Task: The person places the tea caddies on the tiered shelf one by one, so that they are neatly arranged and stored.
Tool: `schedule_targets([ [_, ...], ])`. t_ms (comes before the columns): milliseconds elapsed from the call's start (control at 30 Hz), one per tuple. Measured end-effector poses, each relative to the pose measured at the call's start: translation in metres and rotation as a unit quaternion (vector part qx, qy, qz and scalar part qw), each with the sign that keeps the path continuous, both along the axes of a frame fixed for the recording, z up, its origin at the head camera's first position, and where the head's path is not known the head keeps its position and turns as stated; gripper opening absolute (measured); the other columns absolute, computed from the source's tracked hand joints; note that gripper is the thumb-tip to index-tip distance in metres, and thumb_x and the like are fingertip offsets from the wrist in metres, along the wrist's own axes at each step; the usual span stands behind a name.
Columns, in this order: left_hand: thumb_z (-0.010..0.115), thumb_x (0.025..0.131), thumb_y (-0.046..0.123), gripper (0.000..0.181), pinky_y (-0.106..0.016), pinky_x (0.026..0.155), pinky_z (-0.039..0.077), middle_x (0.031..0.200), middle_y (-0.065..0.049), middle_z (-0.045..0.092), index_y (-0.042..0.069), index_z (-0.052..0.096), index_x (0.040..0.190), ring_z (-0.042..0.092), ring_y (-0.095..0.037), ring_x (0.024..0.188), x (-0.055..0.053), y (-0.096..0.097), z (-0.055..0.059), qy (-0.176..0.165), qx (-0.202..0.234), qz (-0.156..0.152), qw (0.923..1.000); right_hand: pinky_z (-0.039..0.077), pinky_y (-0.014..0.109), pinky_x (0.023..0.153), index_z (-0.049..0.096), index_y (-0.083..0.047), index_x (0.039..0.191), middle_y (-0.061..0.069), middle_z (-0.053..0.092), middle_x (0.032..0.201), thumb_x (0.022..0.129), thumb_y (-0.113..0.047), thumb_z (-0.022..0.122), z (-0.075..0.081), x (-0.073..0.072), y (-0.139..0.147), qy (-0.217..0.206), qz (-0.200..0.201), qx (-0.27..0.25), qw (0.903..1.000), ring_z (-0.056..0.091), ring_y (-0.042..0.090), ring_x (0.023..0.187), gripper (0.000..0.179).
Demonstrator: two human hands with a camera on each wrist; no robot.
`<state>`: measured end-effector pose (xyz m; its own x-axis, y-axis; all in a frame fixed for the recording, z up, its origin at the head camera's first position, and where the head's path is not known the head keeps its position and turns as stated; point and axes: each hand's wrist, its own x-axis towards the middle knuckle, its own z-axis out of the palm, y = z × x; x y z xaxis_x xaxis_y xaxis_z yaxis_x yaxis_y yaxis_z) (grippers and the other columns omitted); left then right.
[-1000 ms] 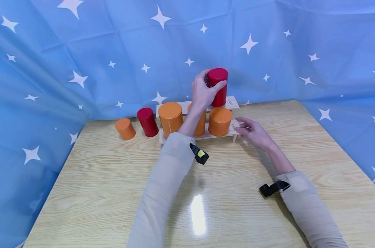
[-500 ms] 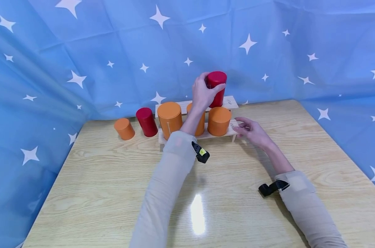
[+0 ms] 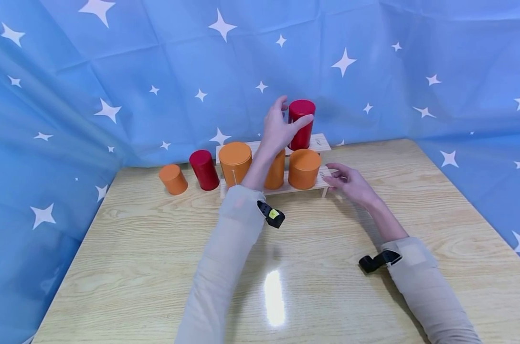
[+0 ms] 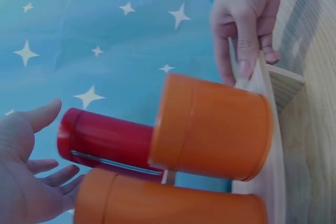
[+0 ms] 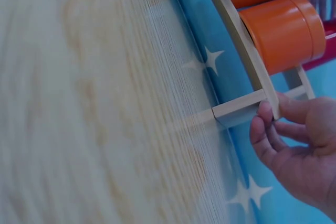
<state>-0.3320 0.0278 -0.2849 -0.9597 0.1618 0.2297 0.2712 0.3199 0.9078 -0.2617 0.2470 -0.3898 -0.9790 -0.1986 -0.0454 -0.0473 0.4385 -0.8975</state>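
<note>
A red canister (image 3: 301,125) stands upright on the upper board of a two-step wooden rack (image 3: 324,143). My left hand (image 3: 279,128) is beside it, thumb and fingers spread around its left side; in the left wrist view a gap shows between fingers and the canister's lid end. My right hand (image 3: 350,184) pinches the right end of the rack's lower board between thumb and fingers, seen closely in the right wrist view. On that lower board stand a wide orange canister (image 3: 235,161), a slimmer orange canister (image 3: 275,171) partly behind my left forearm, and a short orange canister (image 3: 304,168).
Left of the rack, a second red canister (image 3: 204,170) and a small orange canister (image 3: 173,179) stand on the wooden table (image 3: 156,267). A blue cloth with white stars (image 3: 165,71) hangs right behind the rack.
The red canister has come down slightly onto the upper board. My left hand has loosened its grip and drawn back a little to the left. The right hand has stayed in place.
</note>
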Motion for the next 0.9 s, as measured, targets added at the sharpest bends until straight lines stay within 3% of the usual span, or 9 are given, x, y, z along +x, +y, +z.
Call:
schedule_targets([
  [233, 0.076, 0.090, 0.028, 0.072, -0.031, 0.095, 0.051, 0.147, -0.007, 0.047, 0.012, 0.041, 0.151, 0.044, -0.018, 0.132, 0.010, -0.019, 0.012, 0.044, 0.014, 0.011, 0.9988, 0.057, 0.032, 0.081, 0.033, 0.009, 0.152, 0.024, 0.054, 0.116, 0.103, -0.012, 0.059, -0.003, -0.002, 0.002, -0.002, -0.001, 0.001, 1.0000, 0.067, 0.034, 0.092, 0.059],
  [533, 0.074, 0.093, 0.023, 0.059, -0.021, 0.100, 0.041, 0.141, -0.008, 0.052, 0.008, 0.049, 0.144, 0.048, -0.019, 0.128, 0.021, -0.054, 0.020, 0.124, 0.004, 0.037, 0.9916, 0.057, 0.029, 0.082, 0.033, 0.001, 0.155, 0.021, 0.053, 0.120, 0.103, -0.019, 0.059, -0.029, -0.018, 0.015, 0.000, -0.012, 0.005, 0.9999, 0.067, 0.030, 0.093, 0.061],
  [700, 0.076, 0.091, 0.021, 0.056, -0.019, 0.099, 0.040, 0.134, -0.009, 0.057, 0.005, 0.053, 0.140, 0.051, -0.020, 0.122, 0.023, -0.079, 0.020, 0.133, 0.032, 0.048, 0.9894, 0.056, 0.028, 0.080, 0.035, 0.000, 0.154, 0.020, 0.054, 0.118, 0.103, -0.023, 0.061, -0.031, -0.017, 0.015, 0.012, -0.010, 0.008, 0.9998, 0.067, 0.028, 0.091, 0.062],
  [900, 0.076, 0.091, 0.016, 0.049, -0.025, 0.100, 0.043, 0.129, -0.012, 0.061, 0.002, 0.058, 0.134, 0.055, -0.022, 0.120, 0.024, -0.110, 0.014, 0.148, 0.056, 0.071, 0.9849, 0.055, 0.028, 0.078, 0.035, 0.000, 0.154, 0.020, 0.055, 0.118, 0.103, -0.025, 0.061, -0.031, -0.017, 0.015, 0.017, -0.008, 0.013, 0.9997, 0.068, 0.028, 0.090, 0.062],
])
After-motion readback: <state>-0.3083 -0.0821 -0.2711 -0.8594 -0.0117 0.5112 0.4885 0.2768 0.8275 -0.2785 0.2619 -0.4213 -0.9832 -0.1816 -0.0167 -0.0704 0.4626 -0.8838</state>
